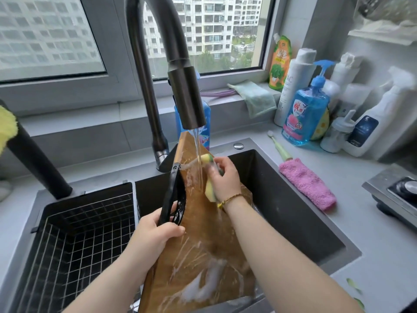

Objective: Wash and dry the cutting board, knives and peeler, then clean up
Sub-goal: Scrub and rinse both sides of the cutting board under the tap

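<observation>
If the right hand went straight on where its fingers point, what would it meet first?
Likely the water stream falling onto the cutting board, just beyond the sponge the right hand grips; depth unclear.

The brown wooden cutting board (198,245), black-handled and streaked with suds, leans tilted in the sink (288,199).

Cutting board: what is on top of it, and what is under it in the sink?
On the cutting board: foam, tap water and a yellow sponge gripped by the right hand. The sink floor beneath is covered; nothing there can be told.
</observation>
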